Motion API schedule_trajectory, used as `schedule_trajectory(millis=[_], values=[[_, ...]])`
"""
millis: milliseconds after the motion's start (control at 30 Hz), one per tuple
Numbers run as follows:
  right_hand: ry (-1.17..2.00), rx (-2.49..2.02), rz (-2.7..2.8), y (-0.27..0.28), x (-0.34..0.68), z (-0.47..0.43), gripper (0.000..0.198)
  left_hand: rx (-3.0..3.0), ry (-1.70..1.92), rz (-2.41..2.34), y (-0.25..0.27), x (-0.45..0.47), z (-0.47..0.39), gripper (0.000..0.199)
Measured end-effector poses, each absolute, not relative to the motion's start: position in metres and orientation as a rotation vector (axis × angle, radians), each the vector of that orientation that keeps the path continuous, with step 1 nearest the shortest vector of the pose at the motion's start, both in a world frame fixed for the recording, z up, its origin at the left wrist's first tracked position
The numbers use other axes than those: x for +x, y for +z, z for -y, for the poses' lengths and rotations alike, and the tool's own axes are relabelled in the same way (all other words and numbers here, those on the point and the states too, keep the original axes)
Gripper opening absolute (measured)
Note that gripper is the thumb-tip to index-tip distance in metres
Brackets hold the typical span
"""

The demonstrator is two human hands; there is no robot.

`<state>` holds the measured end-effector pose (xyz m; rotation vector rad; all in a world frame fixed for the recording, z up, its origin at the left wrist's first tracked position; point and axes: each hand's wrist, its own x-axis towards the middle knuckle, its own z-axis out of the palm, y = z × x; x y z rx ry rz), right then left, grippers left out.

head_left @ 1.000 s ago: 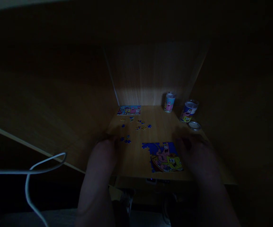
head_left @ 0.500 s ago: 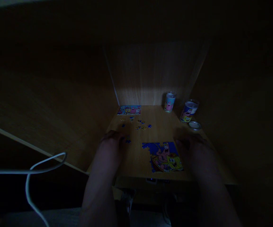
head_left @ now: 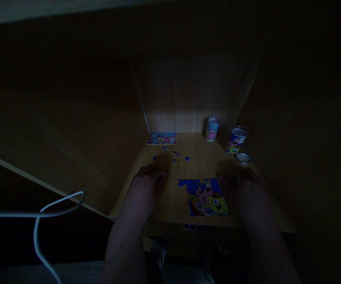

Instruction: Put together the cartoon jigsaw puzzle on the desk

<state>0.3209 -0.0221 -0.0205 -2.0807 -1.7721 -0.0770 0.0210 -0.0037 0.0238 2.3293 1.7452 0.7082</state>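
Note:
A partly assembled cartoon jigsaw puzzle [head_left: 207, 199] lies near the front of the wooden surface, with a gap at its left side and a notch in its top edge. My left hand [head_left: 146, 181] is to its left, fingers curled and pressed together low over the surface. Whatever those fingers hold is hidden. At the puzzle's right edge rests my right hand [head_left: 245, 187], thumb reaching toward the upper right corner and apart from the bent fingers; nothing shows in it. Loose puzzle pieces [head_left: 180, 161] are scattered beyond my left hand.
A flat cartoon picture [head_left: 162, 139] lies at the back left. Two cartoon-printed cans, one farther back [head_left: 211, 130] and one nearer [head_left: 234, 141], stand at the right beside a round lid [head_left: 243, 158]. Wooden panels enclose the surface. A white cable [head_left: 60, 209] hangs at the left.
My left hand has moved right, and the loose pieces beside its fingertips no longer show. My right hand stays by the puzzle's right edge. The view has shifted slightly.

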Motion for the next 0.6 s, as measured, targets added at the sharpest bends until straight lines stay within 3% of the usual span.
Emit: schedule_trajectory(millis=[600], values=[[0.102, -1.949, 1.775, -0.0232, 0.3262, 0.0201, 0.034, 2.302, 0.673, -1.781, 0.0280, 0.0235, 0.0042, 0.018]])
